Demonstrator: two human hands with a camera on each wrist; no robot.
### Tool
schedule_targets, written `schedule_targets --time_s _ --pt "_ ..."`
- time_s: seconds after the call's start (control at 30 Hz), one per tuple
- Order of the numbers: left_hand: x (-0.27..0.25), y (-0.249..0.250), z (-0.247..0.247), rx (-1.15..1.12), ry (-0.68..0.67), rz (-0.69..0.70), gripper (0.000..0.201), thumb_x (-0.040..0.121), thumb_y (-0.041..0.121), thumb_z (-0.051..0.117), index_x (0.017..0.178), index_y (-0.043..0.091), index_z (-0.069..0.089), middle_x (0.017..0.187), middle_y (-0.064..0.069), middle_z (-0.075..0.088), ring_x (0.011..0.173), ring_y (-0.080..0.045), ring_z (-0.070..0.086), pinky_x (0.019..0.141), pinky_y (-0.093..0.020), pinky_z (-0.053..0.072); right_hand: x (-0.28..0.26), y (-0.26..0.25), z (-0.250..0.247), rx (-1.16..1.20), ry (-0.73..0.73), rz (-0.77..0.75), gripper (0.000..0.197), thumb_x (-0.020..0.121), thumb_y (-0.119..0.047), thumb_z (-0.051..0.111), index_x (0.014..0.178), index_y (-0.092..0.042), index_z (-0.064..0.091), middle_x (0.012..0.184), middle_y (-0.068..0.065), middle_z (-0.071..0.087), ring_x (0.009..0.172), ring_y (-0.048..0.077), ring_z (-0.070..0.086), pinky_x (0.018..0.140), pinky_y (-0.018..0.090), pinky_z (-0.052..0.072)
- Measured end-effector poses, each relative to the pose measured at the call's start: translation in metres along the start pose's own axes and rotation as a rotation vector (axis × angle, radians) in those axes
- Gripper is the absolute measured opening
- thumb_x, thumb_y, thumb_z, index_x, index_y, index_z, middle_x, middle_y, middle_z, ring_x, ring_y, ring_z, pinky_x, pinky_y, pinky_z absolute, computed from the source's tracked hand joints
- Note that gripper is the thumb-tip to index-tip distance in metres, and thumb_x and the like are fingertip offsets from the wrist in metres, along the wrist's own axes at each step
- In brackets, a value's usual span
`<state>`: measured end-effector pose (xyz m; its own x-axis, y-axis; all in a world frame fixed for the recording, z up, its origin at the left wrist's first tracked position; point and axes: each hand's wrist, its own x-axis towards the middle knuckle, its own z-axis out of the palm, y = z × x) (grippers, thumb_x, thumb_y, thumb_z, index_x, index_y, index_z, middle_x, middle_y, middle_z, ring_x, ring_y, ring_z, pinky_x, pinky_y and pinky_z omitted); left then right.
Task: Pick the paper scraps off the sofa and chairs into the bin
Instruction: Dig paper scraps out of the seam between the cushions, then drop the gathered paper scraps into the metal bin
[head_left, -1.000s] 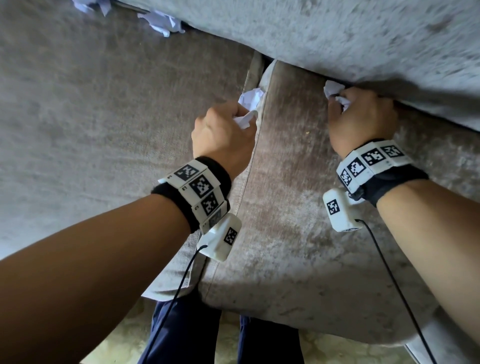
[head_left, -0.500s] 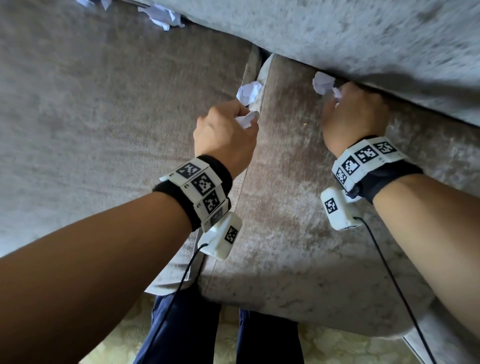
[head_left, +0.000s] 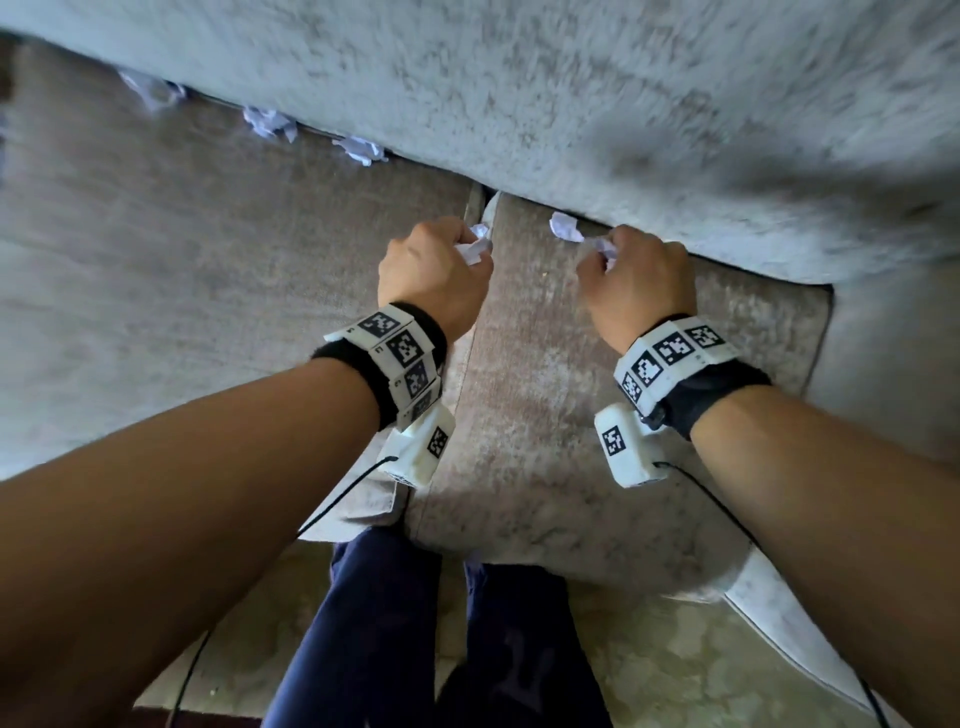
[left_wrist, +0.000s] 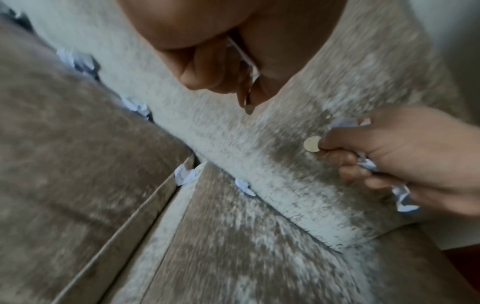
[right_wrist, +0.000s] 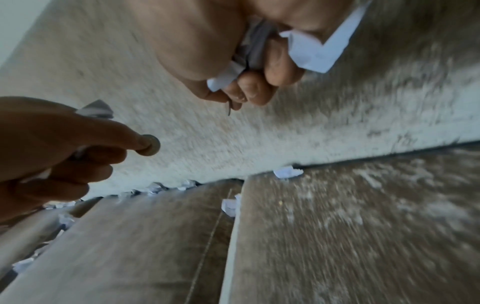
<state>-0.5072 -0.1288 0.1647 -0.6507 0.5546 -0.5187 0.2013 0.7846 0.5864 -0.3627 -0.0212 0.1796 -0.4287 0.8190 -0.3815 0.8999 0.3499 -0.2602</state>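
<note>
My left hand (head_left: 441, 265) is curled round white paper scraps (head_left: 474, 253) above the gap between two sofa seat cushions. It also pinches a small round coin (right_wrist: 149, 147) at thumb and forefinger. My right hand (head_left: 626, 267) grips crumpled paper scraps (right_wrist: 311, 51) near the backrest crease and pinches a coin (left_wrist: 312, 144) too. One loose scrap (head_left: 566, 227) lies in the crease just left of the right hand. Another scrap (left_wrist: 184, 174) sits wedged in the cushion gap. No bin is in view.
More scraps (head_left: 267, 122) lie along the backrest crease to the left, with others (head_left: 361, 150) nearer. The grey-brown sofa seat (head_left: 545, 415) fills the view, its backrest (head_left: 571, 104) above. My legs and a pale floor (head_left: 675, 665) are below.
Both hands have drawn back a little from the crease, still holding paper. The right hand has come away from the scrap by the backrest. My view has tilted, showing more scraps at left.
</note>
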Motion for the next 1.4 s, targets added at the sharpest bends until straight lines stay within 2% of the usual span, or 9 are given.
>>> schedule_targets --time_s 0.13,0.23,0.53,0.77,0.9,1.03,1.13,1.27,1.4 --pt "-0.036 0.028 -0.043 0.023 -0.003 0.064 0.019 0.088 0.042 0.058 0.075 0.029 0.058 0.089 -0.005 0.067 0.089 -0.029 0.06 0.073 -0.032 0.049 -0.032 -0.026 -0.059 -0.045 0.064 -0.02 0.028 0.096 -0.037 0.043 0.078 -0.016 0.05 0.071 0.007 0.056 0.069 0.028 0.044 0.058 0.029 0.03" --pt "-0.067 0.039 -0.076 0.044 0.003 0.105 0.015 0.089 0.038 0.059 0.086 0.025 0.065 0.087 -0.001 0.065 0.081 -0.025 0.052 0.069 -0.028 0.04 -0.056 -0.05 -0.088 -0.068 0.098 -0.069 0.026 0.094 -0.035 0.044 0.076 -0.017 0.05 0.075 0.012 0.059 0.074 0.034 0.05 0.059 0.031 0.034" --pt "-0.199 0.02 -0.181 0.083 0.29 0.06 0.008 0.087 0.037 0.06 0.081 0.033 0.057 0.091 -0.008 0.07 0.087 -0.033 0.064 0.075 -0.034 0.054 -0.159 -0.125 -0.14 -0.123 0.071 -0.494 0.022 0.094 -0.03 0.046 0.081 -0.015 0.055 0.072 0.013 0.06 0.067 0.035 0.054 0.058 0.031 0.037" --pt "-0.38 -0.061 -0.253 -0.027 0.636 -0.224 0.011 0.091 0.039 0.058 0.082 0.033 0.061 0.085 -0.003 0.063 0.085 -0.03 0.06 0.07 -0.029 0.04 -0.3 -0.207 -0.139 -0.23 -0.03 -0.927 0.019 0.086 -0.033 0.047 0.073 -0.019 0.051 0.074 0.017 0.064 0.064 0.036 0.057 0.061 0.038 0.053" --pt "-0.486 -0.117 -0.287 -0.08 0.82 -0.406 0.018 0.09 0.042 0.056 0.094 0.032 0.07 0.099 -0.008 0.07 0.093 -0.033 0.063 0.08 -0.035 0.051 -0.399 -0.271 -0.133 -0.267 -0.081 -1.217 0.026 0.094 -0.028 0.049 0.086 -0.007 0.063 0.087 0.022 0.068 0.081 0.039 0.062 0.061 0.029 0.035" --pt "-0.577 -0.164 -0.31 -0.154 0.965 -0.528 0.018 0.094 0.034 0.057 0.096 0.026 0.073 0.078 0.001 0.058 0.086 -0.027 0.06 0.072 -0.029 0.044 -0.492 -0.321 -0.117 -0.251 -0.151 -1.402 0.02 0.09 -0.029 0.049 0.081 -0.013 0.059 0.089 0.021 0.067 0.087 0.04 0.063 0.066 0.035 0.041" --pt "-0.624 -0.199 -0.317 -0.191 1.03 -0.617 0.018 0.095 0.038 0.056 0.095 0.031 0.072 0.084 0.002 0.061 0.08 -0.024 0.057 0.069 -0.027 0.039 -0.543 -0.351 -0.1 -0.3 -0.179 -1.505 0.019 0.089 -0.03 0.049 0.077 -0.015 0.053 0.082 0.018 0.065 0.079 0.039 0.061 0.066 0.034 0.042" --pt "-0.672 -0.26 -0.322 -0.228 1.087 -0.724 0.024 0.092 0.037 0.056 0.068 0.034 0.058 0.079 0.002 0.067 0.069 -0.021 0.06 0.064 -0.031 0.048 -0.606 -0.39 -0.072 -0.349 -0.202 -1.584 0.02 0.087 -0.031 0.049 0.073 -0.018 0.045 0.072 0.012 0.055 0.071 0.037 0.056 0.063 0.03 0.039" --pt "-0.708 -0.319 -0.34 -0.272 1.061 -0.831 0.015 0.089 0.032 0.056 0.08 0.025 0.066 0.078 0.0 0.066 0.076 -0.027 0.065 0.07 -0.035 0.056 -0.66 -0.427 -0.044 -0.43 -0.244 -1.661 0.022 0.088 -0.031 0.049 0.073 -0.015 0.046 0.069 0.007 0.047 0.067 0.033 0.048 0.063 0.029 0.037"
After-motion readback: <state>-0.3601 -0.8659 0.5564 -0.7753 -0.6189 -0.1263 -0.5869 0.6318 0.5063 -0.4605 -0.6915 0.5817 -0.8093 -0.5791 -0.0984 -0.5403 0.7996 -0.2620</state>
